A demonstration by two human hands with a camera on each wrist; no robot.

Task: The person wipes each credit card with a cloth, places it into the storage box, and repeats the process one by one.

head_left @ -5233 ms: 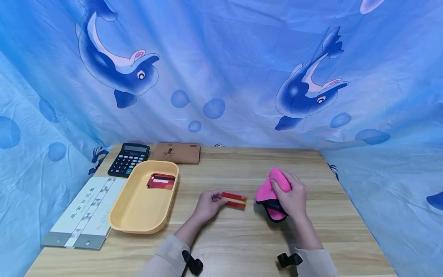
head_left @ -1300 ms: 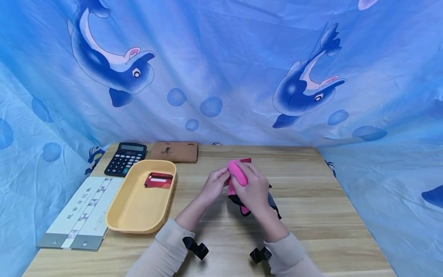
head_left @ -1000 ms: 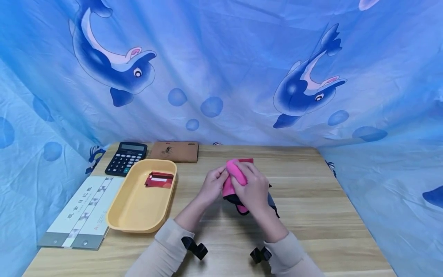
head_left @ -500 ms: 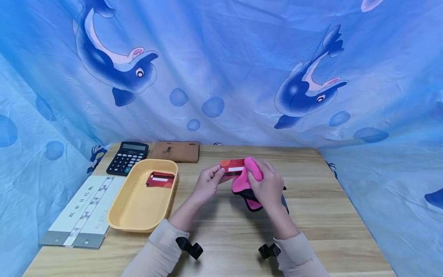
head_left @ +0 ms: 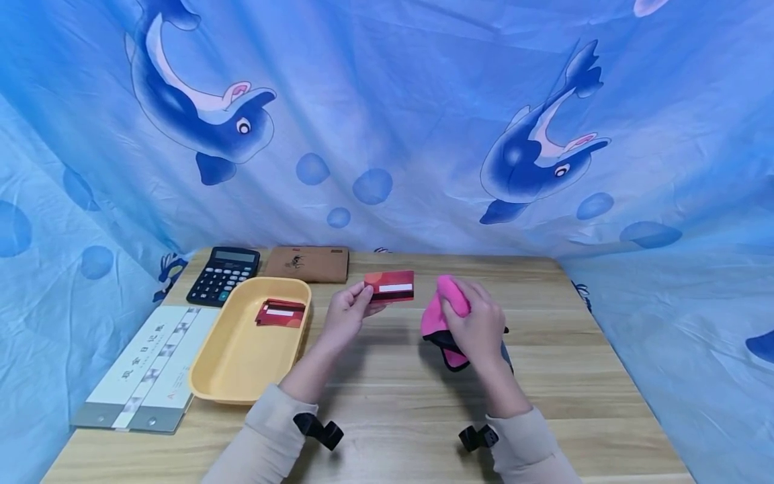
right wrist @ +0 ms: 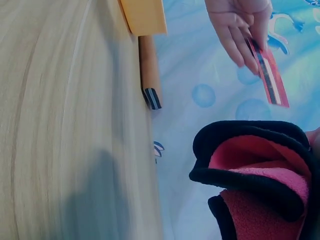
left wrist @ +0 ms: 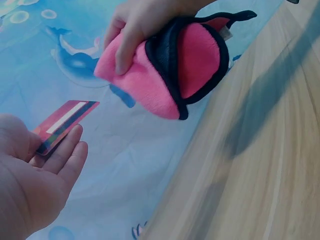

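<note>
My left hand (head_left: 343,314) pinches a red bank card (head_left: 393,277) by its left end, thumb on top. The card's white signature strip and dark magnetic stripe face up in the head view, and it is held above the table. My right hand (head_left: 480,326) grips a bunched pink cleaning cloth (head_left: 434,319) with black edging and a greyish part behind. Card and cloth are apart, the cloth to the right. In the left wrist view the folded cloth (left wrist: 140,85) hangs open at its lower edge. The right wrist view shows the card (right wrist: 274,80) beyond the cloth (right wrist: 265,175).
A yellow tray (head_left: 242,363) at the left has several red cards (head_left: 281,314) inside. Left of it lies a white and grey folder (head_left: 139,370). Behind are a black calculator (head_left: 224,275) and a brown wallet (head_left: 308,265). Wood table (head_left: 574,403) fills the front and right.
Earlier the card's yellow-striped face was up; now its back is. The cloth was pressed round the card about a second ago. Since then card and left hand moved left, cloth and right hand right.
</note>
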